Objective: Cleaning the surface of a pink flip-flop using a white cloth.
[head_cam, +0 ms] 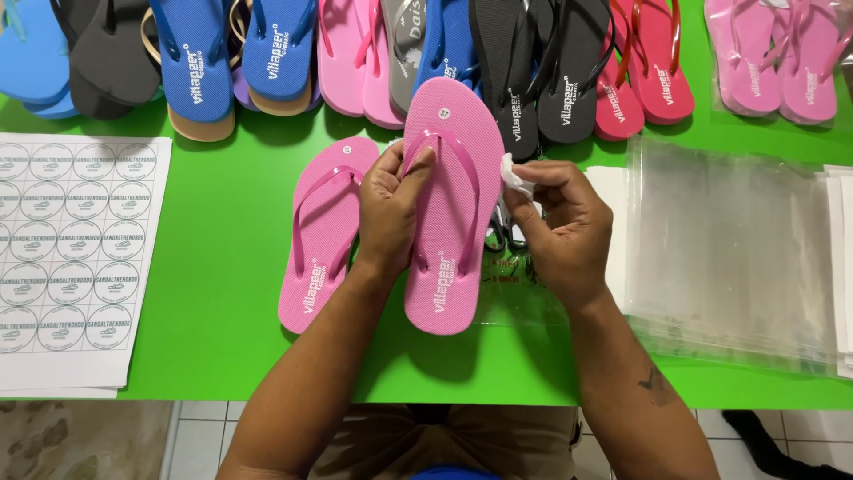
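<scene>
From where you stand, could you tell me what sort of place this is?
Probably a small packing table for footwear: rows of flip-flops along the green table, a sheet of round stickers and a stack of clear bags.

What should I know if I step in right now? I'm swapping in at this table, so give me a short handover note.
Left hand: grip on the raised pink flip-flop, thumb by its strap.
Right hand: pinching a small white piece at the flip-flop's edge.
Its pink mate lies flat on the green table.
Clear bags are stacked to the right, the sticker sheet to the left.
Neither pink flip-flop is bagged yet.
</scene>
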